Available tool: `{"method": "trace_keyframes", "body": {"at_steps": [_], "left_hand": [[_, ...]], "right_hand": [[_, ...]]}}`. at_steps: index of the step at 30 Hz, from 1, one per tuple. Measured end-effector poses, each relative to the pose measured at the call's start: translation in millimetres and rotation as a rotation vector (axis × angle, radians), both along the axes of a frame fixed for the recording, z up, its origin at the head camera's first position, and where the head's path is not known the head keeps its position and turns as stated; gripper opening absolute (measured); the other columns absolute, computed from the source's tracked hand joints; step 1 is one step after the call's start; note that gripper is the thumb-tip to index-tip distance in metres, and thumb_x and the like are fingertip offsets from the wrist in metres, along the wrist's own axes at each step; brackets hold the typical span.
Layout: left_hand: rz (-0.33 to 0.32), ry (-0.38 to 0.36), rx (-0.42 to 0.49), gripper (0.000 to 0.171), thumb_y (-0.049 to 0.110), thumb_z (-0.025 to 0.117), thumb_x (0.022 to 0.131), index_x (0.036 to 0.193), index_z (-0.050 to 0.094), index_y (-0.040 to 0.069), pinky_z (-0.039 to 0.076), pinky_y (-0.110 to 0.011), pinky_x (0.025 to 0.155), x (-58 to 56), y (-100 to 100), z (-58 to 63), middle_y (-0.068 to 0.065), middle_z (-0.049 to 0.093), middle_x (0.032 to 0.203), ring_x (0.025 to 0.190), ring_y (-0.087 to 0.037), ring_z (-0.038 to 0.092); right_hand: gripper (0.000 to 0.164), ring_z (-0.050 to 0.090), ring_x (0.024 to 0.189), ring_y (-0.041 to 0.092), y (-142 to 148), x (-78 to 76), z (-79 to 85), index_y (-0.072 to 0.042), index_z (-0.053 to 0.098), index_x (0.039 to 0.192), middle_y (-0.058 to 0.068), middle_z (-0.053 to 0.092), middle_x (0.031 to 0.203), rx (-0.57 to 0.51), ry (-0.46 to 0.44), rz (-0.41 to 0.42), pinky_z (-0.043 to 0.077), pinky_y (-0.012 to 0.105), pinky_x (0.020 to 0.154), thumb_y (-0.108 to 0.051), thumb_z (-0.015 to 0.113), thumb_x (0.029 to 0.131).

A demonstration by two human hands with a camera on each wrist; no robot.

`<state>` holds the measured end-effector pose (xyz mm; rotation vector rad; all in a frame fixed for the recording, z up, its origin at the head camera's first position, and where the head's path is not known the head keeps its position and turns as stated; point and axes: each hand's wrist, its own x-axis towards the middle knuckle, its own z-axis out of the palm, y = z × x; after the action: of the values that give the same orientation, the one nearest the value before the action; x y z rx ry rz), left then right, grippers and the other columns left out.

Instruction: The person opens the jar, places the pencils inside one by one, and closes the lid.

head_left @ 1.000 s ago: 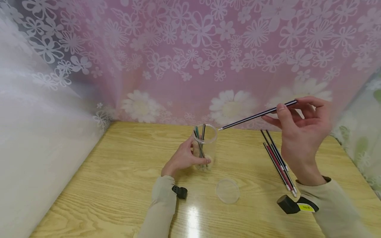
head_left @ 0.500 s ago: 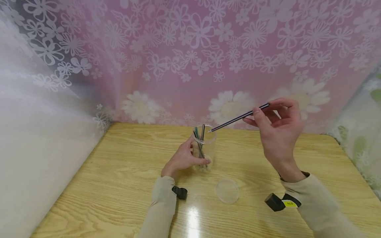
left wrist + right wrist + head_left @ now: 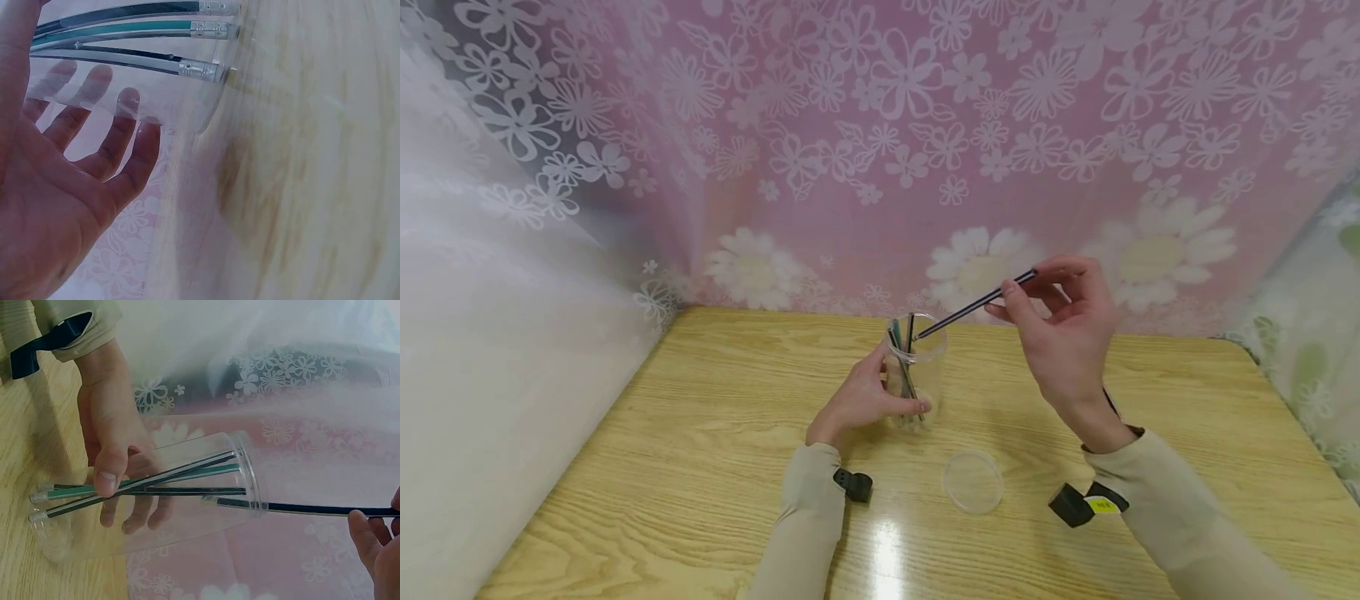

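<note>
A clear plastic jar (image 3: 934, 379) stands on the table, and my left hand (image 3: 856, 398) grips its side, thumb in front and fingers behind. Several pencils, one of them teal (image 3: 219, 470), lean inside it with their eraser ends at the bottom. My right hand (image 3: 1067, 333) pinches a dark striped pencil (image 3: 973, 307) near its far end. That pencil slants down to the left, and its eraser end is just inside the jar's mouth, as the right wrist view shows. In the left wrist view the metal ferrules (image 3: 209, 30) appear through the jar wall.
A round clear lid (image 3: 973, 482) lies flat on the wooden table (image 3: 715, 467) in front of the jar. Beside my right wrist a thin dark pencil end (image 3: 1111, 403) peeks out, the rest hidden. A pink flowered curtain (image 3: 850, 167) hangs behind the table.
My right hand has moved left with the pencil, bringing its eraser end from beside the jar into the mouth. The loose pencils on the right are now mostly covered. My left hand stays put.
</note>
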<state>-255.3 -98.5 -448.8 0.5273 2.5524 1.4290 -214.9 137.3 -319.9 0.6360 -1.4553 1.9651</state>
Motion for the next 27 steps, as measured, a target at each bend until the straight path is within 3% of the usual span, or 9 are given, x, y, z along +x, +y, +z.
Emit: {"method": "trace_keyframes", "body": {"at_steps": [4, 7, 10, 14, 17, 23, 27], "left_hand": [[-0.005, -0.005, 0.011, 0.081, 0.046, 0.091, 0.075, 0.14, 0.046, 0.027, 0.044, -0.036, 0.071, 0.0, -0.5, -0.1, -0.002, 0.059, 0.095, 0.075, -0.018, 0.053], [-0.007, 0.004, 0.015, 0.078, 0.045, 0.091, 0.075, 0.137, 0.048, 0.027, 0.042, -0.035, 0.069, -0.6, -0.3, -0.8, -0.002, 0.056, 0.09, 0.073, -0.018, 0.05], [-0.007, 0.016, 0.021, 0.076, 0.044, 0.091, 0.075, 0.136, 0.049, 0.028, 0.04, -0.034, 0.069, -1.3, 0.2, -1.6, -0.002, 0.053, 0.085, 0.072, -0.018, 0.047], [-0.008, 0.015, 0.052, 0.064, 0.041, 0.092, 0.075, 0.125, 0.055, 0.026, 0.05, -0.039, 0.088, -2.3, 1.1, -2.5, 0.006, 0.063, 0.12, 0.104, -0.015, 0.061], [-0.011, 0.008, 0.075, 0.053, 0.038, 0.092, 0.075, 0.108, 0.054, 0.019, 0.048, -0.049, 0.104, -3.1, 1.5, -3.1, 0.011, 0.052, 0.149, 0.133, -0.018, 0.055], [-0.013, -0.001, 0.082, 0.067, 0.039, 0.091, 0.075, 0.128, 0.054, 0.023, 0.05, -0.048, 0.1, -3.5, 1.0, -4.0, 0.007, 0.059, 0.135, 0.125, -0.018, 0.059], [-0.018, -0.006, 0.079, 0.076, 0.04, 0.091, 0.076, 0.139, 0.05, 0.028, 0.048, -0.044, 0.09, -2.8, 0.3, -4.1, -0.002, 0.062, 0.109, 0.106, -0.021, 0.06]], "right_hand": [[0.026, 0.066, 0.082, 0.02, -3.5, -4.2, -4.3, 0.011, 0.052, 0.109, 0.009, 0.06, 0.094, 0.03, -0.04, 0.01, 0.062, 0.034, 0.071, 0.018, 0.066, 0.088], [0.027, 0.066, 0.083, 0.02, -6.0, -7.1, -8.0, 0.012, 0.05, 0.111, 0.01, 0.059, 0.096, 0.045, -0.09, 0.026, 0.062, 0.034, 0.073, 0.017, 0.065, 0.089], [0.025, 0.067, 0.082, 0.019, -8.7, -9.6, -10.8, 0.004, 0.054, 0.11, 0.01, 0.058, 0.096, 0.053, -0.15, 0.035, 0.062, 0.034, 0.073, 0.015, 0.066, 0.09], [0.024, 0.069, 0.078, 0.018, -10.9, -13.9, -14.9, -0.005, 0.057, 0.11, 0.009, 0.059, 0.094, 0.078, -0.218, 0.024, 0.062, 0.035, 0.073, 0.01, 0.067, 0.092], [0.024, 0.071, 0.076, 0.017, -11.5, -16.8, -17.6, -0.008, 0.058, 0.111, 0.007, 0.06, 0.092, 0.121, -0.261, 0.013, 0.062, 0.034, 0.073, 0.007, 0.067, 0.094], [0.024, 0.074, 0.078, 0.014, -13.2, -22.4, -20.8, -0.009, 0.055, 0.116, 0.003, 0.064, 0.092, 0.253, -0.304, -0.025, 0.062, 0.032, 0.073, 0.0, 0.067, 0.097], [0.02, 0.074, 0.082, 0.009, -15.5, -26.5, -22.5, -0.008, 0.056, 0.116, 0.001, 0.068, 0.093, 0.348, -0.309, -0.068, 0.062, 0.031, 0.074, -0.008, 0.067, 0.099]]}}
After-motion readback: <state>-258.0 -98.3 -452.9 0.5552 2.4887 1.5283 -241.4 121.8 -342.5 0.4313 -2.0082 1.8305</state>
